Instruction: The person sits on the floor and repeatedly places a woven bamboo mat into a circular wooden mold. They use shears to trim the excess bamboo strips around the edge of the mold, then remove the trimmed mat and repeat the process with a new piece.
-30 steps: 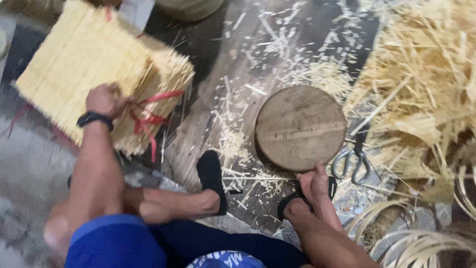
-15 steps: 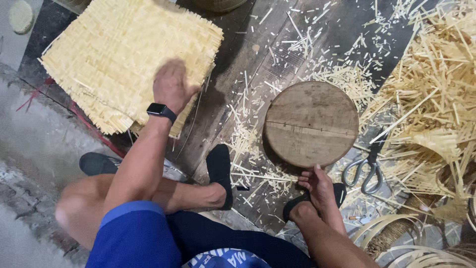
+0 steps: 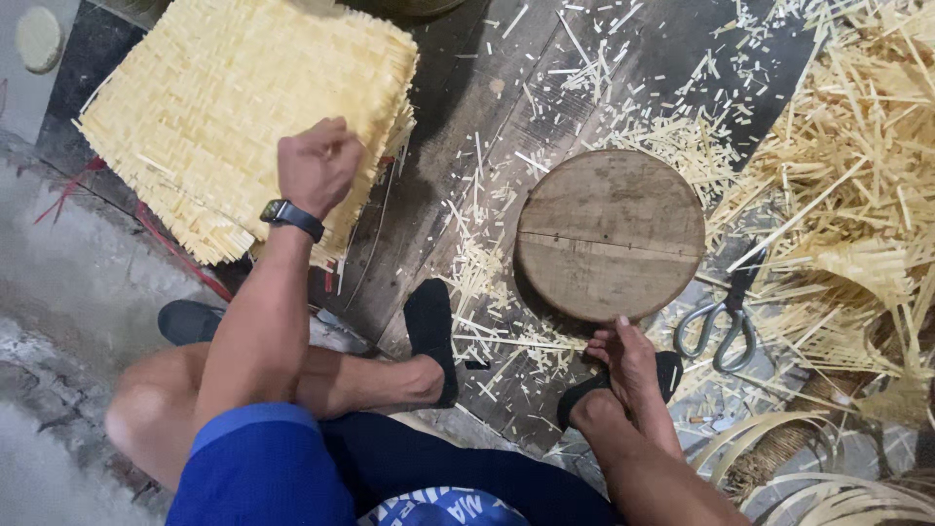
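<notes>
My left hand (image 3: 317, 166), with a black watch on the wrist, is curled into a fist on top of a stack of square woven bamboo mats (image 3: 224, 117) at the upper left. I cannot see anything inside the fist. My right hand (image 3: 633, 365) rests low with loose fingers. Its fingertips touch the near rim of a round wooden board (image 3: 609, 229), and its heel lies by my right foot in a black shoe (image 3: 584, 394).
Grey-handled scissors (image 3: 721, 326) lie right of the board. A heap of bamboo strips (image 3: 857, 195) fills the right side, with bent bamboo hoops (image 3: 828, 477) below it. Cuttings litter the dark planks (image 3: 487, 117). My left foot (image 3: 429, 331) is crossed in front. Red string (image 3: 156, 234) trails under the mats.
The mat stack went from tilted up on edge to lying flat. My left hand changed from flat on the top mat to a fist. The right hand stayed by the board.
</notes>
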